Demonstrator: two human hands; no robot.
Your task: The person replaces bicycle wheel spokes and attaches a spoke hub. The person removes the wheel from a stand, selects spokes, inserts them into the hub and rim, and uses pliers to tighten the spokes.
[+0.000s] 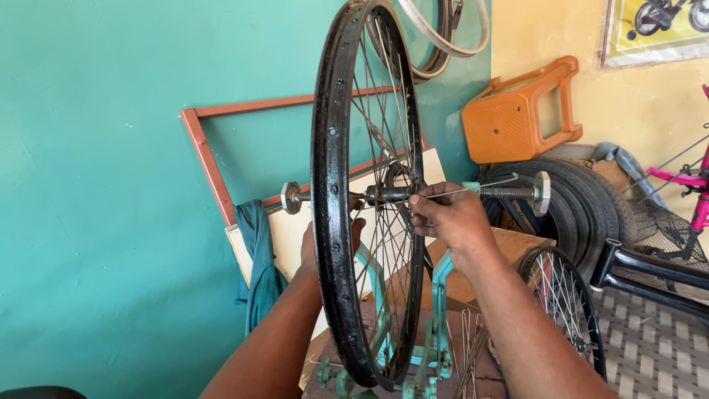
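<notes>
A black wheel [367, 193] is held upright in a green stand [436, 325], near the middle of the view. Its axle [413, 193] runs side to side, so the wheel can be turned freely. The hub [388, 194] is at the middle of the wheel.

The right hand [454, 220] is at about 3 o'clock from the hub. Its fingertips are pinched on a thin spoke [480, 186] close to the hub, so the spoke is kept steady. The left hand [329, 244] is set at about 8 o'clock from the hub, behind the rim. It is mostly hidden, so it cannot be told if its fingers are closed or loose. It seems to be placed there to stop the wheel from swinging.

More loose spokes [469, 347] are kept low on the table, close by. An orange stool [521, 111] is seen at 2 o'clock, and old tyres [583, 207] at 3 o'clock. A small wheel [565, 303] is at 4 o'clock.
</notes>
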